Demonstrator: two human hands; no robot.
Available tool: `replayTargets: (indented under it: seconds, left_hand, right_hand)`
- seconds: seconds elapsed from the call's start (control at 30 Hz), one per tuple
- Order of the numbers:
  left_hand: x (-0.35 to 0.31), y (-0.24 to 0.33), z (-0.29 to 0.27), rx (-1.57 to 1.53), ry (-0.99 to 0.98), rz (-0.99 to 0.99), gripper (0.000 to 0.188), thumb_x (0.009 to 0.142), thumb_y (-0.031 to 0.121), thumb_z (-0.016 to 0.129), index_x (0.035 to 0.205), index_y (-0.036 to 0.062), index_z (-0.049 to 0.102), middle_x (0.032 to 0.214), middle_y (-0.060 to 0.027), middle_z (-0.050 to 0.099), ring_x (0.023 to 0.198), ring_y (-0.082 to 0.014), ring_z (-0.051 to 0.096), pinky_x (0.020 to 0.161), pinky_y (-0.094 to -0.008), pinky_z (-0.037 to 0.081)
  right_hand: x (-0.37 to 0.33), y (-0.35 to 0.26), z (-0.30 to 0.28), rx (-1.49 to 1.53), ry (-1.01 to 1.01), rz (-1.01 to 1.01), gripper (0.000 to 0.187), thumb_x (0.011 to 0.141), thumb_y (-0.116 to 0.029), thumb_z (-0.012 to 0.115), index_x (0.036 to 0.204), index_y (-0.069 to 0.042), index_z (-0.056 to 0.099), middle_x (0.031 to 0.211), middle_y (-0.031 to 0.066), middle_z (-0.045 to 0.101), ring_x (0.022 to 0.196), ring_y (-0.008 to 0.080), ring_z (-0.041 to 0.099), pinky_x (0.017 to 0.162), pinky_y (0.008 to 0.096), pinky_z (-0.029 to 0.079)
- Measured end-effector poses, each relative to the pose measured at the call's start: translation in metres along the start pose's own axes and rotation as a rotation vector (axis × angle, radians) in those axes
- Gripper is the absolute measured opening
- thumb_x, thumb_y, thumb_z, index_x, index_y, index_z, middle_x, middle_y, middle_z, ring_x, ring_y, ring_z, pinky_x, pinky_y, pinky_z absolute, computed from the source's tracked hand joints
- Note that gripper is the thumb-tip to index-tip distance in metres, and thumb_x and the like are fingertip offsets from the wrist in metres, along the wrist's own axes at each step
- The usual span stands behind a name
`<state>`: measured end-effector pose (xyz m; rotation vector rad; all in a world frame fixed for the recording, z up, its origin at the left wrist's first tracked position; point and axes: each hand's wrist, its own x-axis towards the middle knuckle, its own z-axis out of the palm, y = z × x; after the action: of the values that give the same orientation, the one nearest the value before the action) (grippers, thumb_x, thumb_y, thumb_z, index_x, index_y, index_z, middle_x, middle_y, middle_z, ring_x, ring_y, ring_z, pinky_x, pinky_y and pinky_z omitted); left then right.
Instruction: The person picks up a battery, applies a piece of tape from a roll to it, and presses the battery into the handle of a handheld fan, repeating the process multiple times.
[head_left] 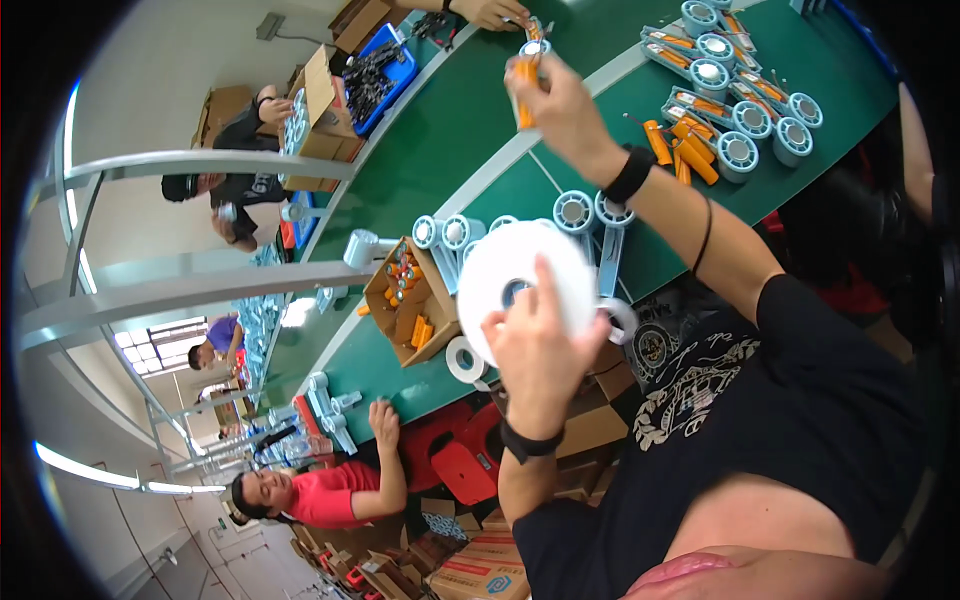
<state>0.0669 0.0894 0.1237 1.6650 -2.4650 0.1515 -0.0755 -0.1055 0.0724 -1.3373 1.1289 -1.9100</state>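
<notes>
Orange smooth-sided cylindrical cell (526,108): in the right hand (562,102), its fingers closed in a pinch round the side, past the pale strip (617,72) along the far edge of the green-topped workbench (660,245).
White broad disc-shaped roll (520,250): at the bench's near edge; the left hand (545,345) is over it, index finger stretched across the face. Whether the other fingers grip it, I cannot tell.
Light-blue round-headed plastic part (535,48): just beyond the cell, near a co-worker's hand (490,12); what supports it is unclear.
Brown open cardboard box (437,315): left of the roll, orange cells inside.
Pinch care: a light, even hold on the cell's side should spare its covering and ends.
Roll care: pressure near the hub would likely steady it better than pushing its rim.
</notes>
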Motion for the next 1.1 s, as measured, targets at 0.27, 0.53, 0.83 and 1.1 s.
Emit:
replayTargets:
  seconds: [0.27,0.53,0.83,1.1]
  left_hand:
    - [0.003,-0.147,0.046,0.316,-0.095,-0.213,0.062,0.075,0.029,0.073,0.131,0.0083,0.057,0.13,-0.0233,0.053,0.12,-0.0372,0.052,0.098,-0.0483,0.04]
    - [0.087,-0.017,0.075,-0.14,-0.354,0.657,0.05,0.071,0.0,0.067,0.115,0.0231,0.07,0.152,-0.0096,0.036,0.143,-0.0337,0.031,0.106,-0.0505,0.037]
    - [0.131,-0.008,0.127,-0.17,-0.227,0.651,0.04,0.072,0.003,0.068,0.108,0.0217,0.069,0.145,-0.0069,0.042,0.14,-0.0322,0.036,0.1,-0.0483,0.043]
    - [0.122,0.019,0.132,-0.184,-0.135,0.782,0.025,0.074,0.011,0.072,0.099,0.0151,0.068,0.12,-0.0042,0.055,0.127,-0.0315,0.047,0.084,-0.0433,0.052]
  right_hand:
    - [-0.003,-0.038,-0.101,0.153,-0.177,0.152,0.025,0.096,-0.021,0.06,0.117,-0.008,0.059,0.079,-0.0025,0.055,0.063,0.0023,0.05,0.055,0.0191,0.039]
    - [-0.046,-0.043,-0.152,0.407,-0.274,0.649,0.029,0.095,-0.023,0.061,0.119,-0.007,0.059,0.086,-0.0035,0.057,0.064,-0.0006,0.051,0.052,0.0146,0.038]
    - [-0.082,-0.025,-0.178,0.387,-0.204,0.708,0.034,0.094,-0.024,0.062,0.121,-0.006,0.055,0.089,-0.0034,0.056,0.071,0.0004,0.053,0.053,0.0156,0.041]
    - [-0.1,-0.033,-0.194,0.305,-0.194,0.805,0.032,0.094,-0.023,0.062,0.12,-0.006,0.052,0.091,-0.002,0.057,0.067,0.001,0.051,0.05,0.0159,0.036]
